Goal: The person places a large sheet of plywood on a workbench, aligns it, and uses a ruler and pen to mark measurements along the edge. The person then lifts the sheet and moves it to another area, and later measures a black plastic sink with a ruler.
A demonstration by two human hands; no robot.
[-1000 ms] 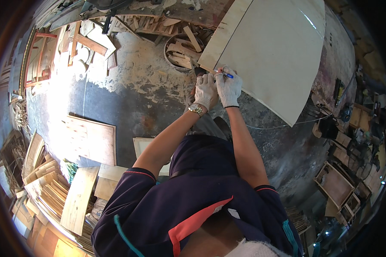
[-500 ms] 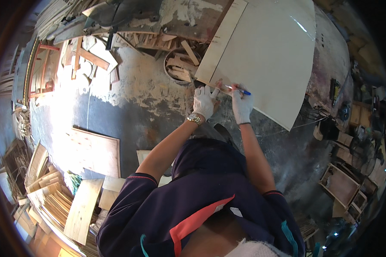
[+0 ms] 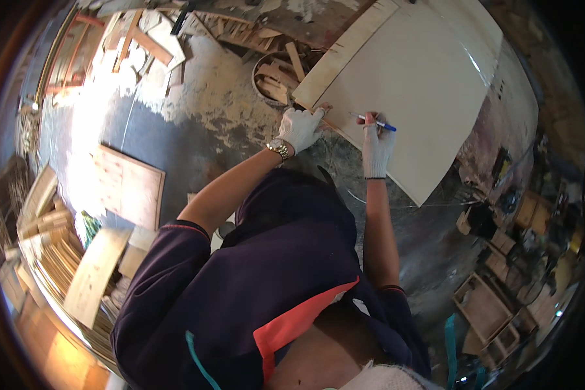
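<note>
A large pale board (image 3: 422, 84) lies across a bench, with a lighter strip of wood (image 3: 344, 55) along its left side. My left hand (image 3: 300, 129), in a white knitted glove with bare fingertips, is closed over the near left corner of the board. Its fingertips rest on top; the palm side is hidden. My right hand (image 3: 377, 146), gloved the same way, pinches a pen (image 3: 387, 126) with a blue end over the near part of the board. The pen points left, and its tip appears raised off the surface.
A round tub (image 3: 261, 78) of wood offcuts stands beyond my left hand. On the floor at left lies a square panel (image 3: 130, 185). Stacked planks (image 3: 97, 276) fill the lower left. A wooden frame (image 3: 481, 305) and clutter lie at the right.
My right hand has drawn back to the right with the pen, away from the left hand. The left hand stays by the corner, its fingers more curled. The whole view has shifted.
</note>
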